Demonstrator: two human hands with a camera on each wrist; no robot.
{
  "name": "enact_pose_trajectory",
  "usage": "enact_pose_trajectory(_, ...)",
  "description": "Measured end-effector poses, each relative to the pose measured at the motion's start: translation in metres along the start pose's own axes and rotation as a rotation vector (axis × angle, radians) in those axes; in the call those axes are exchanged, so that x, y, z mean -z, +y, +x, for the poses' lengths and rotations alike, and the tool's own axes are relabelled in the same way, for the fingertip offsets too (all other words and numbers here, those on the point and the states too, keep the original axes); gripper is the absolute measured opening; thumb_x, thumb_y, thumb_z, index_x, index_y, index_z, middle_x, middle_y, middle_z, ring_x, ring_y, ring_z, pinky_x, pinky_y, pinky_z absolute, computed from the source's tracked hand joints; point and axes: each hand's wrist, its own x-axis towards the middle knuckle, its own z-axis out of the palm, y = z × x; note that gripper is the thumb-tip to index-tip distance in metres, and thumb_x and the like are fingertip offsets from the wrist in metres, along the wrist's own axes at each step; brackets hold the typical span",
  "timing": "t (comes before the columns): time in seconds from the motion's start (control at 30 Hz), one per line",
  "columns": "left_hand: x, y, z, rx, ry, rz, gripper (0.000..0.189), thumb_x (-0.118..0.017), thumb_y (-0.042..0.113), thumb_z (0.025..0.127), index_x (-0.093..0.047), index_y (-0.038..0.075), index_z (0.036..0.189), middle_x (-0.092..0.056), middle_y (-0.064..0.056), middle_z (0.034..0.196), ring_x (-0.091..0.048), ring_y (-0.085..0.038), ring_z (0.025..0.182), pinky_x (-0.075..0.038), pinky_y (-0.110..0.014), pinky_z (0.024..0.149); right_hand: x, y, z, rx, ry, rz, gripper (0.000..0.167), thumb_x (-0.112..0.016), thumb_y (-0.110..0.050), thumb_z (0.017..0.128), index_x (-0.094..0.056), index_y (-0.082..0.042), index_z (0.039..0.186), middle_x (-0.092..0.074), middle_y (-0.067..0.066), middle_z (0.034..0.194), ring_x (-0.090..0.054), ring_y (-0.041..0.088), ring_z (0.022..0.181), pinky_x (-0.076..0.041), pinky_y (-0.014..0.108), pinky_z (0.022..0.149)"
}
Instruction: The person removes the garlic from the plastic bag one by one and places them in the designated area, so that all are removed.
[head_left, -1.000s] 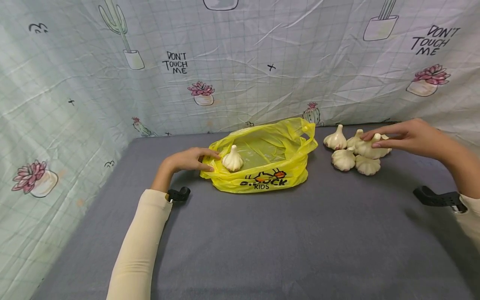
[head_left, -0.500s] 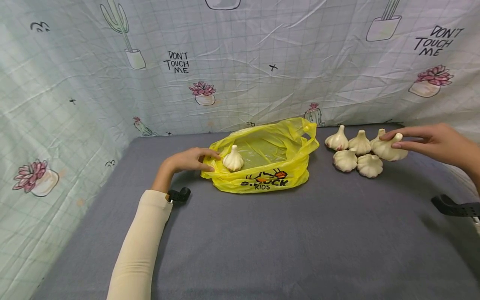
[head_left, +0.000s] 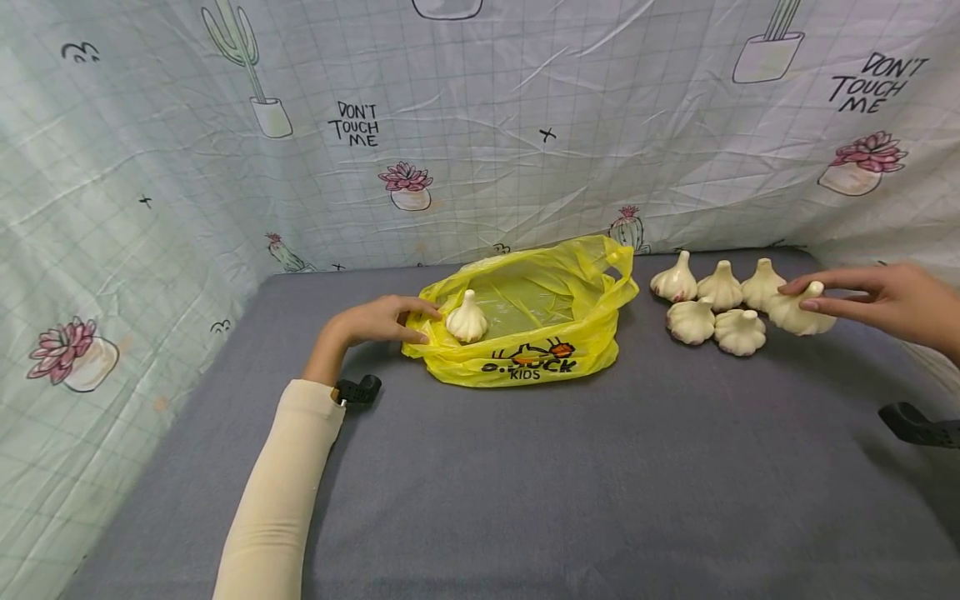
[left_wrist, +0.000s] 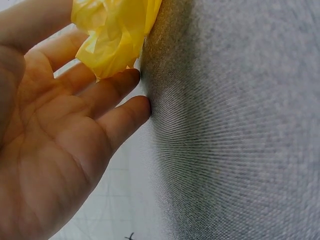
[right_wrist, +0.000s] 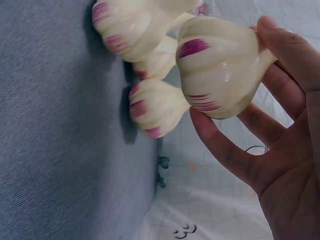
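Observation:
A yellow plastic bag (head_left: pixel 517 354) lies with its mouth spread wide, and one garlic bulb (head_left: pixel 466 318) stands inside its left end. At that end my left hand (head_left: pixel 382 318) holds the bag's edge between thumb and fingers. In the left wrist view the crumpled yellow plastic (left_wrist: pixel 115 37) lies against the fingers, the lower ones touching the cloth. My right hand (head_left: pixel 873 300) pinches a garlic bulb (head_left: pixel 801 315) by its neck; in the right wrist view this bulb (right_wrist: pixel 220 70), with purple streaks, hangs clear of the table.
Several garlic bulbs (head_left: pixel 720 287) stand grouped right of the bag, just left of the held one. Grey cloth (head_left: pixel 570 483) covers the table. A printed curtain (head_left: pixel 480 150) hangs along the back and left edges.
My right hand has lifted a garlic bulb from the group, carried it to the right, then lowered it slightly toward the front. The left hand and bag stay in place.

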Motion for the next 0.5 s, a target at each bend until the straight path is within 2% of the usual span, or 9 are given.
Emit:
enact_pose_trajectory(0.13,-0.001,0.000,0.001,0.010,-0.001,0.005,0.055,-0.072,0.024,0.096,-0.056,0.012,0.146,-0.046,-0.012,0.156,-0.035,-0.034,0.147,-0.032,-0.056,0.115,-0.004,0.005,-0.004,-0.022,-0.038,-0.063,0.021,-0.073,-0.027,0.096,-0.079,-0.023,0.115,-0.066,-0.031,0.102,-0.054,-0.003,0.075,-0.037,0.019,0.059)
enact_pose_trajectory(0.2,-0.001,-0.001,0.001,0.012,-0.003,0.001,0.055,-0.072,0.024,0.096,-0.056,0.012,0.147,-0.046,-0.012,0.156,-0.035,-0.034,0.147,-0.032,-0.056,0.115,-0.006,0.008,-0.006,-0.026,-0.056,-0.075,0.021,-0.075,-0.026,0.095,-0.080,-0.021,0.114,-0.067,-0.029,0.102,-0.055,-0.007,0.077,-0.039,0.020,0.058)
enact_pose_trajectory(0.37,0.000,0.000,0.000,0.019,-0.003,-0.010,0.054,-0.072,0.022,0.096,-0.056,0.011,0.146,-0.045,-0.014,0.156,-0.034,-0.035,0.147,-0.031,-0.057,0.115,-0.013,0.012,-0.010,-0.049,-0.098,-0.024,0.021,-0.077,-0.023,0.093,-0.080,-0.017,0.113,-0.068,-0.028,0.102,-0.054,-0.020,0.088,-0.042,0.018,0.060)
enact_pose_trajectory(0.5,0.000,0.000,-0.001,0.015,-0.007,-0.015,0.054,-0.071,0.021,0.096,-0.056,0.009,0.147,-0.045,-0.014,0.156,-0.035,-0.036,0.146,-0.032,-0.058,0.114,-0.015,0.014,-0.010,-0.026,-0.108,-0.003,0.020,-0.077,-0.019,0.092,-0.080,-0.017,0.112,-0.069,-0.028,0.104,-0.050,-0.024,0.092,-0.040,0.013,0.063)
